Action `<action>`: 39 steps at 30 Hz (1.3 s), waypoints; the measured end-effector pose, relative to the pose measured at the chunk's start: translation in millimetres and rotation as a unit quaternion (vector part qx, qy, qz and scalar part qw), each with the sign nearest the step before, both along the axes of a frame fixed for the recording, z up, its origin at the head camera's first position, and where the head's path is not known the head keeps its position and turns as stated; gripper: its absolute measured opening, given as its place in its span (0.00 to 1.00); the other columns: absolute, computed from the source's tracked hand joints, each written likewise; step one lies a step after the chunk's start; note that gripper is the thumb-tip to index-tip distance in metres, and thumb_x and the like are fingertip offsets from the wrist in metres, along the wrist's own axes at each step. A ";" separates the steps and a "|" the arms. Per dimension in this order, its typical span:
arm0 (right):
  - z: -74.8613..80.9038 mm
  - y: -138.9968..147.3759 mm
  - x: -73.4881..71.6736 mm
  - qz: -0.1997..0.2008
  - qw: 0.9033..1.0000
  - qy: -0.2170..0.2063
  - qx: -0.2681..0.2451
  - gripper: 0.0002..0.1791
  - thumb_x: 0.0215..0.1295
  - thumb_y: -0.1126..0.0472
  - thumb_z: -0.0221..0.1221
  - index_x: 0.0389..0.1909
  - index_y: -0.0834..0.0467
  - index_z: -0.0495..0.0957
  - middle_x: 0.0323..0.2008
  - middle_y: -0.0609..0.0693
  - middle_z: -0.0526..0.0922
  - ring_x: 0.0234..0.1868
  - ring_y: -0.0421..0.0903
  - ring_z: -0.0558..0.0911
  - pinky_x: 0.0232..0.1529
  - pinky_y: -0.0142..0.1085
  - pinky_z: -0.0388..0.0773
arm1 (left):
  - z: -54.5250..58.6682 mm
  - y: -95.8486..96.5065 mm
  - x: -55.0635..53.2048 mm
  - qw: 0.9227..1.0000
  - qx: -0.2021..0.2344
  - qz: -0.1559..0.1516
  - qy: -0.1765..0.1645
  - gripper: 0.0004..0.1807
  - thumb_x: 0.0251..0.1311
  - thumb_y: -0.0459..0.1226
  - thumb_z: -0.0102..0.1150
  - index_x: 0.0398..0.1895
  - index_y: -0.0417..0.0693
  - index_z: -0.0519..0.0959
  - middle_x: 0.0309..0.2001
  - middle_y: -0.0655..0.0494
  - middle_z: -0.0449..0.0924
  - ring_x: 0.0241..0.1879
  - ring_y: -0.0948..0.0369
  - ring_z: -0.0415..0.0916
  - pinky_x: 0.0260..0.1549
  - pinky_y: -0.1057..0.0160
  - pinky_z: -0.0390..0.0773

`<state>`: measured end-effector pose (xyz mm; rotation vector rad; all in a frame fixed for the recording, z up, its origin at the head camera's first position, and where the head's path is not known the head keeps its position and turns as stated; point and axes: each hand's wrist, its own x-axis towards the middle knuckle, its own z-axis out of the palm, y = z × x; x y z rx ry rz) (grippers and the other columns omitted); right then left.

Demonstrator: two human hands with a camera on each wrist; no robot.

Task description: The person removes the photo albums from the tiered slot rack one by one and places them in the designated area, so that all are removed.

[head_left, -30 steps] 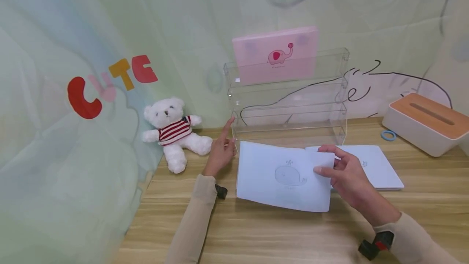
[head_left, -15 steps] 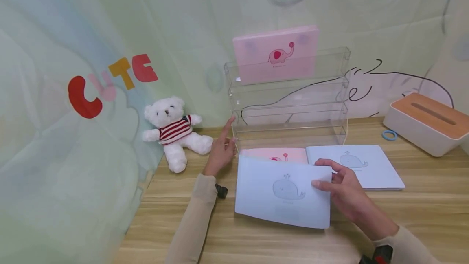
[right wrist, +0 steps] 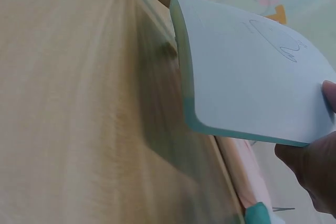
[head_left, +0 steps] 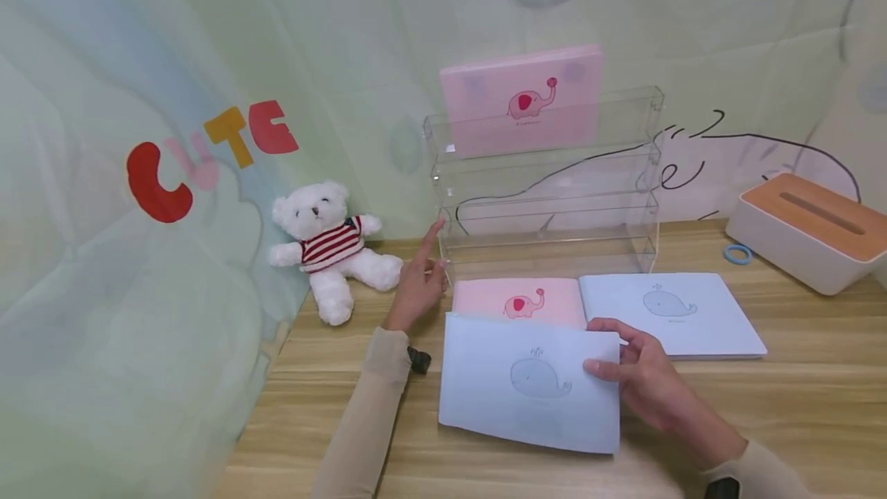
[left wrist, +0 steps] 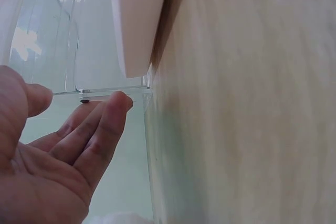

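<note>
I have the right hand (head_left: 651,387) pinching the right edge of a blue whale pad (head_left: 492,399), held above the surface (head_left: 409,445). It should handle light, bendy and slick, its cover creasing easily; I'd grip mid-edge, thumb over, fingers under. The left hand (head_left: 418,289), thumb and fingers apart, is at the clear rack (head_left: 547,242); contact I cannot tell. I count two whale pads, two elephant pads (head_left: 478,297) (one flat, one upright), one rack, one bear (head_left: 321,246); stacks could hide more.

head: high, forward-down; left wrist: close, facing rack (head_left: 547,209); right wrist: close, sharing held booklet (right wrist: 252,77) with head.
</note>
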<state>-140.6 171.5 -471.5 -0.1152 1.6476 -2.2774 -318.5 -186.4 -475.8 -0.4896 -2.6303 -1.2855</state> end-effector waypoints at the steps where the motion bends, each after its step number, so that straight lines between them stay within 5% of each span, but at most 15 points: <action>1: -1.1 -0.3 1.5 0.006 1.000 -0.005 0.002 0.23 0.71 0.73 0.64 0.57 0.45 0.78 0.51 0.39 0.91 0.52 0.42 0.90 0.55 0.39 0.88 | -0.2 0.4 0.1 1.000 0.002 -0.002 -0.002 0.44 0.82 0.33 0.51 0.84 0.92 0.49 0.27 0.42 0.87 0.22 0.59 0.81 0.32 0.59 0.82; 8: -10.1 -7.0 7.1 0.026 0.998 -0.043 0.023 0.24 0.72 0.68 0.67 0.64 0.51 0.74 0.55 0.42 0.90 0.55 0.45 0.90 0.59 0.42 0.87 | -0.4 2.5 1.0 1.000 0.006 -0.004 -0.006 0.44 0.82 0.33 0.51 0.84 0.92 0.49 0.28 0.40 0.87 0.22 0.57 0.82 0.31 0.61 0.81; 21: -14.9 -18.3 4.1 -0.015 0.991 -0.112 0.077 0.37 0.68 0.70 0.69 0.75 0.61 0.67 0.67 0.55 0.84 0.59 0.49 0.88 0.63 0.47 0.86 | -1.9 3.8 -2.5 1.000 0.005 -0.014 0.010 0.44 0.81 0.33 0.51 0.85 0.88 0.50 0.26 0.41 0.87 0.22 0.59 0.82 0.33 0.60 0.83; 30: -18.2 -23.9 -0.8 -0.040 0.983 -0.119 0.137 0.34 0.67 0.74 0.66 0.74 0.64 0.70 0.63 0.59 0.86 0.57 0.49 0.89 0.60 0.44 0.87 | -2.6 4.1 -2.9 1.000 0.006 -0.012 0.010 0.43 0.81 0.33 0.52 0.85 0.88 0.50 0.28 0.40 0.88 0.23 0.59 0.82 0.32 0.61 0.83; 39: -21.4 -28.7 -6.6 -0.024 0.976 -0.080 0.202 0.30 0.67 0.71 0.66 0.70 0.65 0.74 0.59 0.57 0.87 0.53 0.47 0.87 0.57 0.39 0.86 | -1.4 -0.7 -1.3 1.000 0.007 -0.006 0.013 0.44 0.81 0.33 0.52 0.84 0.90 0.50 0.26 0.44 0.87 0.22 0.60 0.81 0.32 0.59 0.83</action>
